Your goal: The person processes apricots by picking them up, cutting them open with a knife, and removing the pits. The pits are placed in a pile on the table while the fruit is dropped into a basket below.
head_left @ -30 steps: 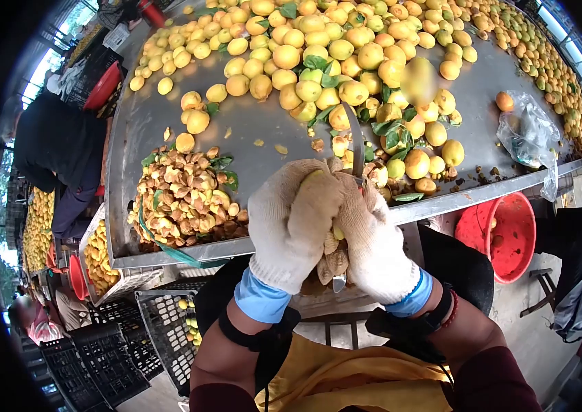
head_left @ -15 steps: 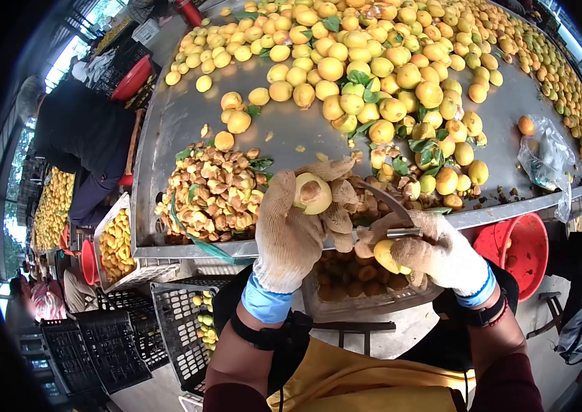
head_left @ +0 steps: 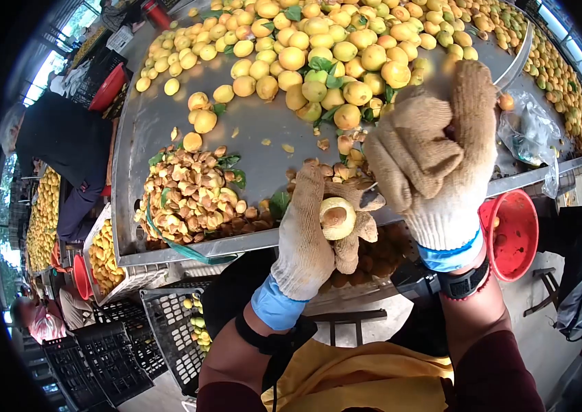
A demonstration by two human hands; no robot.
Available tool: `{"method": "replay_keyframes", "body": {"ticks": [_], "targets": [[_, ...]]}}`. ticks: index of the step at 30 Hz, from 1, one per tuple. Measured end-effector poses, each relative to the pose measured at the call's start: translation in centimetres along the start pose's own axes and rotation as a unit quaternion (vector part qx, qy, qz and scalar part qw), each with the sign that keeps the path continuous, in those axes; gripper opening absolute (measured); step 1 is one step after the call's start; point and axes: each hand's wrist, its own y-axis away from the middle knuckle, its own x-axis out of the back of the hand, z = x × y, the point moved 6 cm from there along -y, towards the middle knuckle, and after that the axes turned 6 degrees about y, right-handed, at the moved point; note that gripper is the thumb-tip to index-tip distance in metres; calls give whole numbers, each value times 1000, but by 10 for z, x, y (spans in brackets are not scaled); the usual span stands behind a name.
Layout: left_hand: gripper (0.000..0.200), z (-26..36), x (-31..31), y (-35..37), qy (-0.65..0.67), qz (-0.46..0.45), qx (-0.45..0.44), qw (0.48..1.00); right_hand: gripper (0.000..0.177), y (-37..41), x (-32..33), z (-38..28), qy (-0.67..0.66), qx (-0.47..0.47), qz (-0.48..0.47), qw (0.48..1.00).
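Observation:
My left hand (head_left: pixel 306 237), in a soiled knit glove, is closed around a cut yellow fruit (head_left: pixel 338 218). Its open face shows pale flesh around a brown centre. My right hand (head_left: pixel 432 147), gloved too, is raised over the table's front edge with its fingers curled. From behind it a curved knife blade (head_left: pixel 516 63) points up and to the right; the handle is hidden in the glove. Beside my left hand lies a heap of brown and yellow fruit scraps (head_left: pixel 195 199). Whole yellow fruits (head_left: pixel 318 51) are spread farther back on the metal table (head_left: pixel 263 127).
Under the table edge stands a crate holding brownish pieces (head_left: pixel 380 261), partly hidden. A red bucket (head_left: pixel 516 233) is at right, near a plastic bag (head_left: pixel 531 134). Black crates (head_left: pixel 178 329) stand at lower left. Another person (head_left: pixel 64 151) bends at the left.
My right hand has swung up and right with the knife, away from my left hand; the yellow piece it held no longer shows. The fruit in my left hand now shows a hollower brown centre.

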Motion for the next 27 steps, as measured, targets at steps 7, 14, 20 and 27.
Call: {"method": "replay_keyframes", "body": {"ticks": [7, 14, 20, 27], "targets": [[68, 18, -1, -3, -407, -30, -196, 892, 41, 18, 23, 34, 234, 17, 76, 969], [32, -2, 1, -8, 119, 86, -27, 989, 52, 24, 24, 55, 48, -37, 11, 998], [42, -6, 0, -12, 32, 59, 0, 998, 49, 16, 25, 67, -38, -106, -4, 994], [70, -16, 14, -25, -56, 26, 36, 997, 49, -2, 18, 64, -95, -118, 97, 984]]}}
